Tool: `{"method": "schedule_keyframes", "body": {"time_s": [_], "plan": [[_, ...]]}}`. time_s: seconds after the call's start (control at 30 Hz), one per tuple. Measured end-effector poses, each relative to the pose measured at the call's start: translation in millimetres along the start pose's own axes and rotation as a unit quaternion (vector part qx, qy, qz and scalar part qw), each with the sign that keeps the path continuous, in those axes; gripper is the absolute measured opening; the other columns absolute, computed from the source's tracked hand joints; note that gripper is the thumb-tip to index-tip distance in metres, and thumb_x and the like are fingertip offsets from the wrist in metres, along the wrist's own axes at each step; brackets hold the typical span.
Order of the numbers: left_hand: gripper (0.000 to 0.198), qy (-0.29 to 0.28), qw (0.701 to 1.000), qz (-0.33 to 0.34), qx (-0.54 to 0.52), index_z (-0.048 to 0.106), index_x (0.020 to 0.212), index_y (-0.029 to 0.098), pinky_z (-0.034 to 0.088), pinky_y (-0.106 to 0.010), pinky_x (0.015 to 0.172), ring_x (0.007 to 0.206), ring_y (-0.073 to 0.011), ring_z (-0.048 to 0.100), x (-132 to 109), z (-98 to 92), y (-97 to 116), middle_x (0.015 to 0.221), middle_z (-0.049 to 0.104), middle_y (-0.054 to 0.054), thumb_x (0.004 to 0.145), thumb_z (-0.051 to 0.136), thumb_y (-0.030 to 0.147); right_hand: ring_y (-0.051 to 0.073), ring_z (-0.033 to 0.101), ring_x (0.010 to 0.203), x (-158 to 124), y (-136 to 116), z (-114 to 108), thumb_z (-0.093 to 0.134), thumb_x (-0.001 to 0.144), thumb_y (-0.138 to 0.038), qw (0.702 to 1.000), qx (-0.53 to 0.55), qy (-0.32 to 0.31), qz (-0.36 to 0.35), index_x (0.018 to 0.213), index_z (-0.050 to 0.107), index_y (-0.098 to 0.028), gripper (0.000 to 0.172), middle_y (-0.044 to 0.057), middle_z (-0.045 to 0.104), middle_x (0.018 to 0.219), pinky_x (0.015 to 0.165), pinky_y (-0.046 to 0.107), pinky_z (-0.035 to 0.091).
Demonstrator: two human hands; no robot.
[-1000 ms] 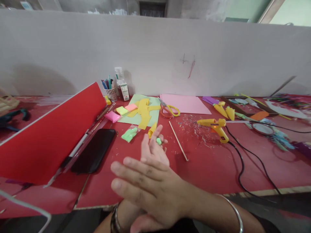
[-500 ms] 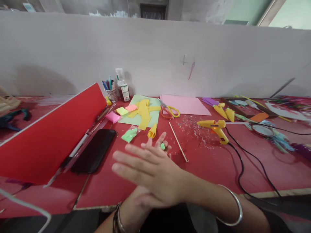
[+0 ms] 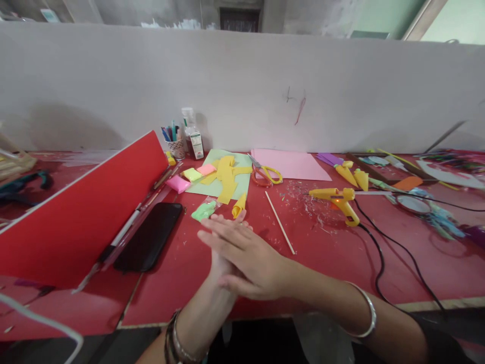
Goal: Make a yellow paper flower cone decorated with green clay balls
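Note:
My right hand (image 3: 252,260) lies flat across my left hand (image 3: 223,265), palm to palm, with its fingers stretched out. The left palm faces up beneath it, and only its heel, edge and a few fingertips show. A small ball of green clay, seen on the left fingers a moment before, is now hidden between the hands. Just beyond the fingertips lies a rolled yellow paper cone (image 3: 239,206). Beside it is an opened clear packet of green clay (image 3: 204,210). To the right of the hands rests a thin wooden stick (image 3: 279,222).
A yellow glue gun (image 3: 337,197) with black cord lies right. Scissors (image 3: 271,174), yellow paper strips (image 3: 227,179) and pink sheets (image 3: 291,164) lie behind. Left are a black phone (image 3: 149,237), a leaning red board (image 3: 87,212), clay packets (image 3: 178,184), a pen cup (image 3: 175,148) and a bottle (image 3: 195,139).
My right hand has slid forward and to the right over the left palm, covering the green clay ball. The view has shifted slightly; the things on the table lie as before.

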State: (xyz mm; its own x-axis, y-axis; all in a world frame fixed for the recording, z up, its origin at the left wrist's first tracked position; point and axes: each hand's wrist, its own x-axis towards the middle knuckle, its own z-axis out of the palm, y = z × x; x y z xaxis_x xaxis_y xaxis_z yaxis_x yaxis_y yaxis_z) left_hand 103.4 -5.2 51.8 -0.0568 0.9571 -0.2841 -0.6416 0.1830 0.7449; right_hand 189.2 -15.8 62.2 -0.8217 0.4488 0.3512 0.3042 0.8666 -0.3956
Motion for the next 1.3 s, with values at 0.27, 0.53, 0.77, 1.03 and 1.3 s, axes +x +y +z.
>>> {"method": "schedule_keyframes", "body": {"time_s": [0.27,0.53,0.77,1.03,1.3], "plan": [[0.030,0.135,0.971,-0.081,-0.182,0.048,0.075,0.014,0.041,-0.019,0.046,0.050,-0.0100,0.047,5,4.6,44,0.060,0.043,-0.001,0.083,0.028,0.034,0.013,0.013,0.131,-4,-9,5,0.034,0.086,-0.023,0.979,0.143,0.064,0.134,0.132,0.026,-0.008,0.049,0.011,0.021,0.141,0.107,0.032,0.018],[0.030,0.114,0.971,-0.068,-0.197,0.046,0.074,0.016,0.037,-0.020,0.045,0.050,-0.0088,0.044,11,-1.6,46,0.061,0.041,0.001,0.085,0.025,0.034,0.011,0.054,0.095,2,5,6,0.044,0.076,-0.009,0.919,0.260,0.225,0.195,0.096,0.058,-0.020,0.027,0.004,0.057,0.100,0.082,0.027,0.046],[0.030,0.044,0.977,0.061,-0.200,0.048,0.064,0.017,0.033,-0.016,0.040,0.035,-0.0032,0.031,30,-22.2,62,0.045,0.033,0.007,0.089,0.031,0.023,0.008,0.053,0.057,-2,51,-15,0.041,0.080,-0.014,0.936,0.199,0.150,0.250,0.086,0.059,-0.016,0.019,0.001,0.055,0.077,0.060,0.026,0.048],[0.023,0.001,0.991,0.129,-0.048,0.053,0.075,0.015,0.031,-0.012,0.037,0.032,-0.0015,0.030,63,-26.9,62,0.047,0.043,0.007,0.083,0.034,0.005,0.024,0.050,0.092,10,94,-17,0.044,0.077,-0.005,0.940,-0.308,-0.035,0.144,0.102,0.055,-0.004,0.028,0.018,0.051,0.103,0.077,0.037,0.046],[0.018,-0.028,0.914,0.303,0.270,0.058,0.070,0.017,0.024,-0.015,0.039,0.037,-0.0060,0.031,78,-53.7,40,0.044,0.037,0.007,0.080,0.043,0.014,0.024,0.049,0.098,23,111,-2,0.036,0.081,-0.001,0.922,-0.366,-0.086,0.096,0.102,0.055,-0.006,0.030,0.015,0.054,0.106,0.081,0.036,0.045]]}}
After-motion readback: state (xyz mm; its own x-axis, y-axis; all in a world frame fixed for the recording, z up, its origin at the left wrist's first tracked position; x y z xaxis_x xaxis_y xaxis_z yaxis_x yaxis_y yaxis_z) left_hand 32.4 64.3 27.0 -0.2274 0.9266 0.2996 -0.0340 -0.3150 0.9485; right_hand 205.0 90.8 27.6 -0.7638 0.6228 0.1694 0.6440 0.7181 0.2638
